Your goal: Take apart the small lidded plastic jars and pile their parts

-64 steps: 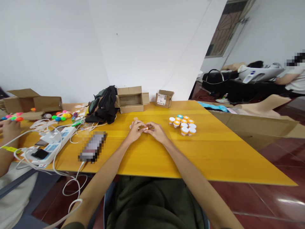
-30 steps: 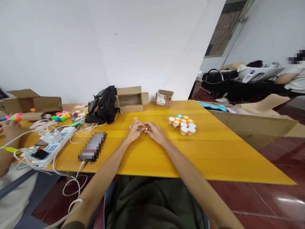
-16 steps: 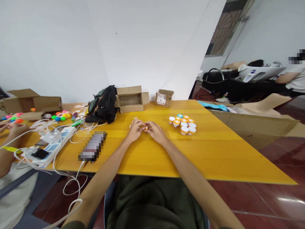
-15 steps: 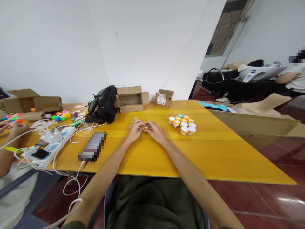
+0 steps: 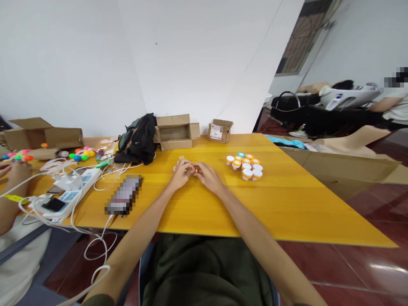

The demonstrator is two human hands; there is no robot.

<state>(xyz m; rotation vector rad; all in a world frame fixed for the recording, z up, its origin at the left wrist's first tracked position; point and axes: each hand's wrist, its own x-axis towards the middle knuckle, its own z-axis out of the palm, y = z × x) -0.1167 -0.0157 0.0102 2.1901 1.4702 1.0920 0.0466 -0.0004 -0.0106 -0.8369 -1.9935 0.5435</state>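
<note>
My left hand [image 5: 181, 176] and my right hand [image 5: 208, 176] meet over the middle of the table, fingertips pinched together. Between them is a small orange piece [image 5: 196, 169], mostly covered by the fingers and too small to name. A pale flat piece [image 5: 181, 157] lies just beyond my left hand. At that hand's outer edge part of a white round thing [image 5: 175, 168] shows. To the right of my hands stands a cluster of several small jars [image 5: 246, 166] with white, orange and teal lids.
A pixelated phone [image 5: 124, 195], a white power strip [image 5: 76, 193] and tangled cables lie to the left. Cardboard boxes [image 5: 175, 132] and a black bag [image 5: 140, 140] stand along the wall. A co-worker's hand [image 5: 19, 172] is beside colourful balls at the far left.
My fingers have turned the small orange piece slightly, so less white shows on it. The co-worker's hand at the far left has shifted a little. The jars stand as before.
</note>
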